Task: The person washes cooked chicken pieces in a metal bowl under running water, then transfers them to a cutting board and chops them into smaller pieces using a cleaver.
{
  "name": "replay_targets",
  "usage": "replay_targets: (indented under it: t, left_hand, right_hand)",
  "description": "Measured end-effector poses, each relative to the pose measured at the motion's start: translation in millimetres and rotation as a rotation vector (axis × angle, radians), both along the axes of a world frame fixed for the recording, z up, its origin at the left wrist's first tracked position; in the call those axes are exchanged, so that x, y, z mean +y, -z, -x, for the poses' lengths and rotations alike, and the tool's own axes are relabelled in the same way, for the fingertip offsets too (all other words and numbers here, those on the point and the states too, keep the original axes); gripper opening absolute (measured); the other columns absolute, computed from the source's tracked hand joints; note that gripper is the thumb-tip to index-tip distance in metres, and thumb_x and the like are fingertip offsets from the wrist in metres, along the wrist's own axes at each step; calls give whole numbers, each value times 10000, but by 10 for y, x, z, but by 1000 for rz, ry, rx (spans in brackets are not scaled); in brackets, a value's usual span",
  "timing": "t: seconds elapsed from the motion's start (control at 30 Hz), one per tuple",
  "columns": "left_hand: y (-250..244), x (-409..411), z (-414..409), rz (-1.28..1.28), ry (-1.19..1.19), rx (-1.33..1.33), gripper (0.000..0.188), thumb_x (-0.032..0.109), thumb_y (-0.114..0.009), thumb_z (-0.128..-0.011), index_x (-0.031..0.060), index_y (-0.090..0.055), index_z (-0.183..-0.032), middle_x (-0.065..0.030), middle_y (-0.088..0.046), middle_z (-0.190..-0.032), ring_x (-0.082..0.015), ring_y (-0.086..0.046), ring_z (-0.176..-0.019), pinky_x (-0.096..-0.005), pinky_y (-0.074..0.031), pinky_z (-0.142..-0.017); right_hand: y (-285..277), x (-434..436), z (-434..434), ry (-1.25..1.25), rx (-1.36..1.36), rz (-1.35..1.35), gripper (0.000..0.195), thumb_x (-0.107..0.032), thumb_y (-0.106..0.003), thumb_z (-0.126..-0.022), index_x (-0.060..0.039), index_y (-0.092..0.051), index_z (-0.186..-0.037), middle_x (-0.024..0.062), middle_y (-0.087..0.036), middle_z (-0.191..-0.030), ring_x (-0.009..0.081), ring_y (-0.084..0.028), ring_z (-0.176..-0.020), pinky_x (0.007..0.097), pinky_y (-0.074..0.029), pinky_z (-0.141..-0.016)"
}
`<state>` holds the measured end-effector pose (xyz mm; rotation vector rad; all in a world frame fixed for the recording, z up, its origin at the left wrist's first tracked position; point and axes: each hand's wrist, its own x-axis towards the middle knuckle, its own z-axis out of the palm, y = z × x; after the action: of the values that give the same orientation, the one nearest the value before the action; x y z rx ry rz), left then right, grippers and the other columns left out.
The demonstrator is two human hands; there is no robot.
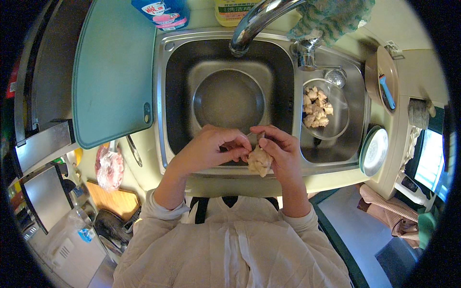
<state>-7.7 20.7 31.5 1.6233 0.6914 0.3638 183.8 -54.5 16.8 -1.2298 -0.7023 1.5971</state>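
Over the front rim of the steel sink [201, 173], both hands come together on a pale, lumpy piece of food [260, 162], which looks like raw meat. My right hand [284, 147] grips it between thumb and fingers. The fingertips of my left hand [219, 147] pinch its left edge. A small shiny bit shows between the right fingertips, too small to name. Similar pale pieces [317, 108] lie in a clear bowl [338, 124] in the right basin. A round vessel [229, 99] sits in the left basin.
Above the sink arches a chrome faucet [252, 25], with a green cloth [331, 21] behind. A teal cutting board [113, 75] lies at left, near a knife blade [134, 151] and plastic-wrapped meat [110, 167]. At right are a brown basin [372, 72] and stacked plates [375, 151].
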Motion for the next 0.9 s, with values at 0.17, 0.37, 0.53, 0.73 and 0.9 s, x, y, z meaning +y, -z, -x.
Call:
replay_targets:
  t: [0.17, 0.37, 0.53, 0.73, 0.9]
  left_hand:
    - [-88, 0, -15, 172, 7, -32, 122, 18, -670, -818, -1, -623, -929, -85, -692, -801, -140, -685, -711, -253, -552, -642]
    - [-56, -18, 5, 255, 10, -127, 97, 0, -653, -828, -15, -625, -920, -83, -684, -799, -134, -685, -719, -245, -557, -641]
    - [-69, -15, 14, 187, 20, -133, 86, 10, -655, -831, -13, -629, -910, -81, -684, -797, -137, -689, -719, -244, -557, -641]
    - [-68, -21, 17, 106, 24, -145, 92, 48, -667, -832, 2, -638, -906, -73, -692, -799, -146, -699, -724, -239, -554, -637]
    - [-94, -31, 18, 106, 33, -113, 88, 54, -675, -823, 18, -635, -893, -61, -688, -783, -141, -696, -711, -236, -549, -634]
  right_hand:
    - [-17, 14, -10, -29, 100, 25, 224, -59, -607, -852, -10, -670, -1061, -1, -569, -887, 65, -522, -798, 195, -420, -698]
    - [-56, 38, 14, -41, 118, -2, 222, -61, -604, -851, -2, -670, -1054, 4, -574, -873, 72, -527, -800, 200, -423, -709]
    - [-70, 41, 5, -51, 150, -9, 222, -82, -607, -865, 3, -665, -1062, 14, -608, -890, 79, -553, -796, 212, -445, -709]
    - [-102, 38, 12, -42, 232, 16, 238, -97, -608, -878, 10, -650, -1086, 29, -650, -880, 90, -599, -777, 226, -484, -686]
    - [-90, 25, 4, -61, 244, 15, 238, -93, -609, -877, 17, -649, -1083, 41, -647, -925, 102, -604, -797, 228, -488, -705]
